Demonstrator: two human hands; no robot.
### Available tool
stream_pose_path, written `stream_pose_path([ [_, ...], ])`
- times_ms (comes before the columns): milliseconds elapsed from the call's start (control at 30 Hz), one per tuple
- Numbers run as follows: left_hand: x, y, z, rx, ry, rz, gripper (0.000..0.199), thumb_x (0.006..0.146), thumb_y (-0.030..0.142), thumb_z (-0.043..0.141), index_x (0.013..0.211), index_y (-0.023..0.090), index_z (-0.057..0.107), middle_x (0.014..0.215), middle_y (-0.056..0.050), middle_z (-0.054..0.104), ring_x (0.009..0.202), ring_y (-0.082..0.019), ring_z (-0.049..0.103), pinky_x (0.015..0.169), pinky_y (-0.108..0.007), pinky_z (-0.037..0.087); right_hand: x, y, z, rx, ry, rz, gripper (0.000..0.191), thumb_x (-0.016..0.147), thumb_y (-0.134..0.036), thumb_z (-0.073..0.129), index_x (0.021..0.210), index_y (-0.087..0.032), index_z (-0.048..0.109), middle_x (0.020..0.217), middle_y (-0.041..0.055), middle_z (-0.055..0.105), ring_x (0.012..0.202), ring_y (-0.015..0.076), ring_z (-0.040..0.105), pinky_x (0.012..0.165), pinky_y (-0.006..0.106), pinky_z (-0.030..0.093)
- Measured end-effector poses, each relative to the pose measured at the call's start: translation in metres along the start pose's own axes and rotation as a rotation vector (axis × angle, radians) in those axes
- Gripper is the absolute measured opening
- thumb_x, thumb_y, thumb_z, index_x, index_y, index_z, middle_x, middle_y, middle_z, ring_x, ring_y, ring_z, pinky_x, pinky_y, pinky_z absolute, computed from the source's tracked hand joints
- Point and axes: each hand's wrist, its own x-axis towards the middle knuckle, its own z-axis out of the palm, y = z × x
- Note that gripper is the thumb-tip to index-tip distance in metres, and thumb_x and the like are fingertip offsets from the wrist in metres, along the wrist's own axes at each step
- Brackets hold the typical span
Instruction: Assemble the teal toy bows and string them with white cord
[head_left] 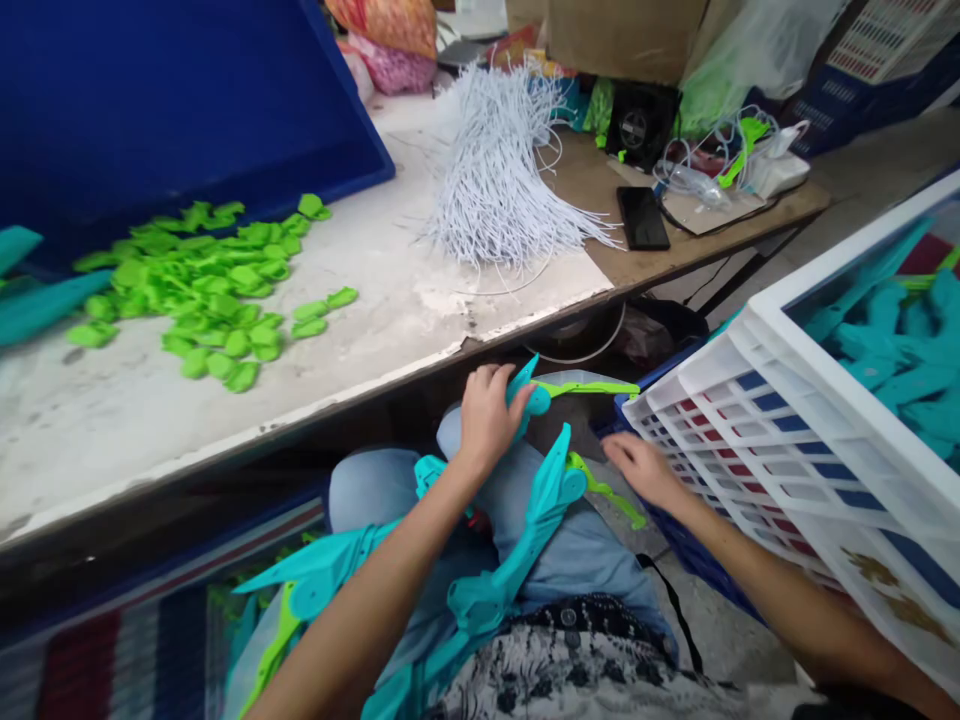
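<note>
The left forearm (409,565) partly hides teal pieces (546,505) on the lap (600,565). The left hand (487,415) reaches forward, its grip pinching a teal-and-lime part (538,401) near the counter's (367,350) edge; the right hand (639,468) curls beside the white crate (765,310), its grip too obscured to tell.

A chipped, whitish desk (375,310) is stretching beyond the left hand (489,415). Grey floor (735,635) is showing below the right hand (641,470) and again well beyond it.
</note>
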Motion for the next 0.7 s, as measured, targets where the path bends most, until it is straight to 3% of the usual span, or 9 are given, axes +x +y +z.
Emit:
stream_pose_path([
  [33, -0.013, 0.007, -0.002, -0.069, -0.020, 0.011, 0.039, 0.087, 0.042, 0.055, 0.112, 0.013, 0.062, 0.111, -0.015, 0.065, 0.105, -0.027, 0.060, 0.093, -0.038, 0.046, -0.018, 0.007, 0.008, 0.083, -0.077, 0.069, 0.053, 0.090, -0.063, 0.033, 0.076, -0.021, 0.063, 0.077, 0.0055, 0.069, 0.074, 0.0198, 0.064, 0.067, 0.030, 0.047],
  [100, -0.042, 0.020, -0.003, -0.200, -0.192, -0.016, 0.042, 0.084, 0.045, 0.057, 0.113, 0.014, 0.062, 0.106, -0.013, 0.068, 0.096, -0.026, 0.064, 0.085, -0.036, 0.050, -0.046, 0.017, 0.023, 0.244, -0.180, 0.236, 0.059, 0.086, -0.071, 0.030, 0.068, -0.021, 0.056, 0.062, 0.0028, 0.064, 0.059, 0.0179, 0.061, 0.056, 0.028, 0.046],
  [200, -0.076, 0.031, 0.007, -0.296, -0.401, -0.145, 0.051, 0.078, 0.045, 0.062, 0.118, 0.013, 0.059, 0.105, -0.013, 0.069, 0.095, -0.028, 0.065, 0.082, -0.036, 0.050, -0.066, 0.024, 0.027, 0.252, -0.134, 0.395, 0.061, 0.082, -0.077, 0.027, 0.061, -0.022, 0.045, 0.049, -0.0020, 0.051, 0.043, 0.0134, 0.049, 0.044, 0.025, 0.035],
  [300, -0.088, 0.032, 0.018, -0.438, -0.465, -0.291, 0.041, 0.081, 0.048, 0.056, 0.101, 0.013, 0.066, 0.094, -0.010, 0.071, 0.088, -0.025, 0.065, 0.075, -0.032, 0.050, -0.065, 0.020, 0.004, -0.032, -0.030, 0.297, 0.060, 0.082, -0.076, 0.029, 0.058, -0.022, 0.041, 0.046, -0.0025, 0.044, 0.045, 0.0128, 0.045, 0.047, 0.024, 0.028],
  [367, -0.090, 0.032, 0.023, -0.515, -0.528, -0.328, 0.043, 0.080, 0.053, 0.054, 0.088, 0.014, 0.068, 0.084, -0.008, 0.071, 0.081, -0.023, 0.064, 0.069, -0.029, 0.048, -0.060, 0.015, -0.020, -0.222, -0.066, 0.240, 0.058, 0.084, -0.072, 0.030, 0.057, -0.022, 0.043, 0.045, -0.0015, 0.044, 0.047, 0.0140, 0.045, 0.050, 0.025, 0.026],
  [500, -0.097, 0.036, 0.023, -0.577, -0.594, -0.286, 0.043, 0.071, 0.054, 0.063, 0.088, 0.014, 0.064, 0.079, -0.004, 0.067, 0.075, -0.020, 0.060, 0.064, -0.027, 0.044, -0.049, 0.005, -0.054, -0.468, -0.192, 0.227, 0.051, 0.087, -0.065, 0.034, 0.062, -0.023, 0.050, 0.049, 0.0013, 0.052, 0.054, 0.0179, 0.054, 0.053, 0.026, 0.026],
  [700, -0.110, 0.041, 0.029, -0.589, -0.568, -0.221, 0.038, 0.074, 0.054, 0.062, 0.075, 0.017, 0.054, 0.068, 0.001, 0.055, 0.066, -0.015, 0.052, 0.059, -0.025, 0.039, -0.042, 0.002, -0.070, -0.558, -0.327, 0.071, 0.048, 0.089, -0.060, 0.037, 0.064, -0.022, 0.054, 0.056, 0.0042, 0.060, 0.060, 0.0195, 0.058, 0.055, 0.027, 0.026],
])
